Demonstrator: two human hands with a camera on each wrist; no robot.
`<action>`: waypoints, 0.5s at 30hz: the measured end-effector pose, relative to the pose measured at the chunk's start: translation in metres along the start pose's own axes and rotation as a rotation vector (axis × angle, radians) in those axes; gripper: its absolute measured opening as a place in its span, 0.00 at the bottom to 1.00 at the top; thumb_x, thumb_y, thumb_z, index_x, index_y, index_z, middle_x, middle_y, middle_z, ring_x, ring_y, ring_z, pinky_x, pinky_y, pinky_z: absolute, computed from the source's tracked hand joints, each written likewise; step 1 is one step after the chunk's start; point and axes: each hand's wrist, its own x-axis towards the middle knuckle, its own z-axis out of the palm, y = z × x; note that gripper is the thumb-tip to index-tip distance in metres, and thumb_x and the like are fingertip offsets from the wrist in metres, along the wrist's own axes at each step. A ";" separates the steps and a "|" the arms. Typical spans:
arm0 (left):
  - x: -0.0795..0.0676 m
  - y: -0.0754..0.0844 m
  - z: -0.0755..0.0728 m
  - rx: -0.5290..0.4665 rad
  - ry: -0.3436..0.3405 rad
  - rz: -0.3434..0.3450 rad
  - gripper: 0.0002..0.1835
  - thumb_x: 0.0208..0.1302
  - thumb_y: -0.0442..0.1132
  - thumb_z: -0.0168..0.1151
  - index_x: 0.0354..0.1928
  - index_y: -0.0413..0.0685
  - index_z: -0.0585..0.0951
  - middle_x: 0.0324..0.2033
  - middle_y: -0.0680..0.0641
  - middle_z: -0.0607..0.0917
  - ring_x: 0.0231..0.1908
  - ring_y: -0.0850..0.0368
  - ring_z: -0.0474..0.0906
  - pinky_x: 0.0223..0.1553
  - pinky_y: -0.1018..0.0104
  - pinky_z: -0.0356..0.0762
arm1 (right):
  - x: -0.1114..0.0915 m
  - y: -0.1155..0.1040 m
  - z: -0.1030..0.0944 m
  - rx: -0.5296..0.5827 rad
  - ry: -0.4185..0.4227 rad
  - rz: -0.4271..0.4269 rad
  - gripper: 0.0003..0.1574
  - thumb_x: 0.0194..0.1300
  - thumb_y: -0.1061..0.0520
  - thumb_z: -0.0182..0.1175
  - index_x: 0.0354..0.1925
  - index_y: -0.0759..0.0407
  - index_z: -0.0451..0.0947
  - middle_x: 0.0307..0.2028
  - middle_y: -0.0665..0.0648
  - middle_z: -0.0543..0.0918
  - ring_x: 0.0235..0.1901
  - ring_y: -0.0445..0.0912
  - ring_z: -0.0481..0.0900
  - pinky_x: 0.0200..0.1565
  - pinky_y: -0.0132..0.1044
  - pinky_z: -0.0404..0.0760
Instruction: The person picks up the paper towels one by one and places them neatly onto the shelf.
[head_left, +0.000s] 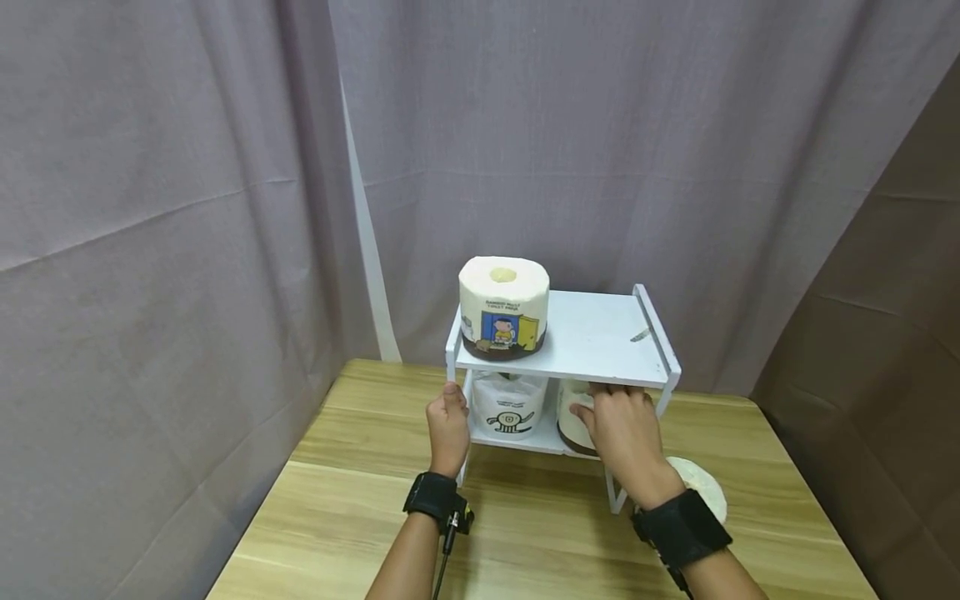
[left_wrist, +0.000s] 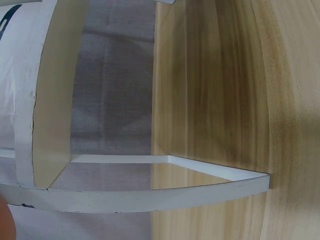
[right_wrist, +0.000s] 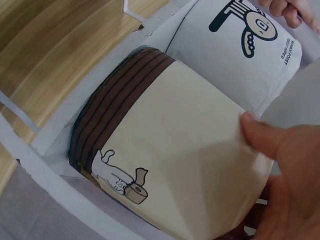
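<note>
My left hand (head_left: 447, 429) grips the left front post of a white two-tier rack (head_left: 600, 333). At the lower tier's right side, my right hand (head_left: 628, 429) holds a cream toilet paper roll (head_left: 573, 417) with a brown base band. In the right wrist view, the thumb presses one side of this roll (right_wrist: 180, 135) and the other fingers are partly hidden behind it. A white wrapped toilet paper roll (head_left: 510, 408) with a cartoon print stands beside it on the left. Upon the upper tier, at its left end, sits another toilet paper roll (head_left: 504, 308).
A further pale roll (head_left: 701, 483) is on the wooden table (head_left: 360, 500), right of the rack and partly hidden by the right wrist. Grey curtains (head_left: 525, 125) hang behind and at the left. The rack's side frame (head_left: 656, 333) rises at the upper tier's right end.
</note>
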 end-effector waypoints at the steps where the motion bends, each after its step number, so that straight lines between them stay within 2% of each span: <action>1: 0.000 0.000 0.000 -0.005 -0.001 -0.005 0.26 0.78 0.40 0.41 0.16 0.42 0.66 0.11 0.60 0.62 0.14 0.66 0.57 0.18 0.71 0.53 | 0.001 0.000 0.000 -0.002 -0.002 -0.002 0.35 0.50 0.45 0.74 0.47 0.69 0.81 0.34 0.71 0.81 0.31 0.68 0.77 0.28 0.57 0.74; 3: 0.000 0.001 0.000 -0.007 -0.001 -0.008 0.26 0.78 0.40 0.41 0.16 0.41 0.66 0.11 0.60 0.62 0.14 0.66 0.57 0.18 0.71 0.53 | 0.001 0.000 -0.001 -0.002 -0.002 -0.002 0.35 0.50 0.43 0.73 0.46 0.70 0.81 0.32 0.71 0.81 0.30 0.68 0.77 0.27 0.57 0.74; 6: 0.001 -0.013 0.000 0.003 0.005 -0.016 0.27 0.78 0.41 0.41 0.16 0.39 0.67 0.11 0.59 0.62 0.14 0.65 0.57 0.17 0.71 0.53 | 0.001 -0.003 -0.002 0.002 0.008 0.011 0.35 0.51 0.41 0.72 0.42 0.70 0.81 0.25 0.69 0.78 0.26 0.67 0.75 0.24 0.55 0.71; 10: 0.001 -0.033 0.000 0.011 -0.004 -0.021 0.27 0.78 0.42 0.41 0.18 0.36 0.68 0.11 0.58 0.62 0.14 0.65 0.57 0.17 0.70 0.54 | 0.000 -0.007 -0.002 -0.009 0.019 0.046 0.31 0.53 0.38 0.70 0.28 0.68 0.80 0.16 0.63 0.73 0.22 0.65 0.73 0.22 0.53 0.69; 13: 0.001 -0.034 0.000 0.015 -0.009 -0.014 0.27 0.78 0.43 0.41 0.18 0.36 0.69 0.11 0.59 0.62 0.14 0.65 0.58 0.17 0.70 0.55 | 0.002 -0.009 0.000 -0.038 0.023 0.066 0.32 0.53 0.37 0.69 0.16 0.61 0.73 0.13 0.59 0.70 0.19 0.63 0.72 0.21 0.51 0.67; 15: 0.002 -0.033 0.001 0.019 -0.001 0.000 0.27 0.78 0.44 0.41 0.18 0.38 0.69 0.11 0.59 0.62 0.14 0.65 0.57 0.16 0.70 0.54 | 0.004 -0.010 0.003 -0.057 0.040 0.078 0.33 0.52 0.36 0.70 0.13 0.58 0.68 0.13 0.58 0.69 0.19 0.63 0.71 0.20 0.51 0.65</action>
